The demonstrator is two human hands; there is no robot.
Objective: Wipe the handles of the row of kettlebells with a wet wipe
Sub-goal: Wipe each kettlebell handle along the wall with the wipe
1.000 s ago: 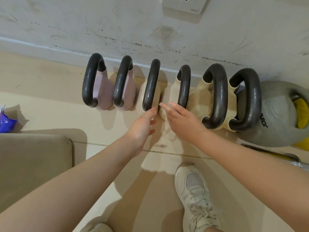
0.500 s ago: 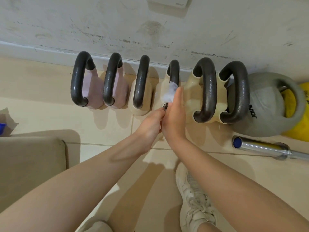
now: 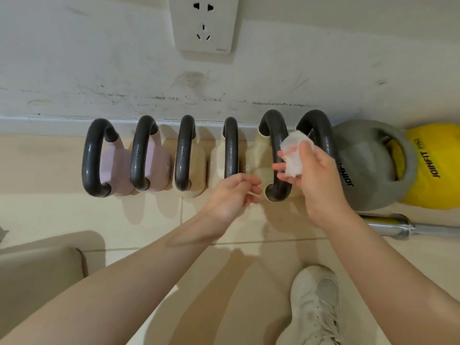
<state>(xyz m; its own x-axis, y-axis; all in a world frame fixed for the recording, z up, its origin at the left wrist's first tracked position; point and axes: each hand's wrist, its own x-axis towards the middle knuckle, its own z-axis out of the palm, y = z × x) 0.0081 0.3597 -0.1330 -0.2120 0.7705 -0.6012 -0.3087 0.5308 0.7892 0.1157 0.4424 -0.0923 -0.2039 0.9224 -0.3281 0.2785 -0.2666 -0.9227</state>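
Observation:
Several kettlebells stand in a row against the wall, all with dark handles. From the left come two pink ones (image 3: 113, 168), then cream ones; the fourth handle (image 3: 231, 148) and the fifth handle (image 3: 276, 145) are near my hands. My right hand (image 3: 311, 175) holds a crumpled white wet wipe (image 3: 293, 155) just right of the fifth handle, in front of the sixth handle (image 3: 321, 135). My left hand (image 3: 234, 192) hovers at the near end of the fourth handle, fingers loosely curled, holding nothing.
A large grey kettlebell (image 3: 373, 165) and a yellow one (image 3: 433, 168) sit to the right. A chrome barbell end (image 3: 398, 227) lies on the tiled floor. A wall socket (image 3: 204, 23) is above. A cushioned seat (image 3: 37, 277) is at lower left, my white shoe (image 3: 316, 305) below.
My right hand has carried the wipe from the fourth handle rightwards to the fifth. My left hand has come off the right hand and stays near the fourth handle's end.

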